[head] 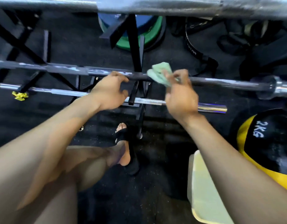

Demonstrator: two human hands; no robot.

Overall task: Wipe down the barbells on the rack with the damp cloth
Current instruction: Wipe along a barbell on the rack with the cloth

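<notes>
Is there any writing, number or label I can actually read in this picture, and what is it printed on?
"2KG": white print on the black and yellow medicine ball on the floor at the right.
Pale lettering on the black strap lying on the floor behind the rack: too small and blurred to read.
Nothing readable on the barbells, the green cloth or the weight plates.

right hand [180, 96] holds green cloth [160, 73] against middle barbell [220, 82]. left hand [108, 92] grips same bar beside it.
</notes>
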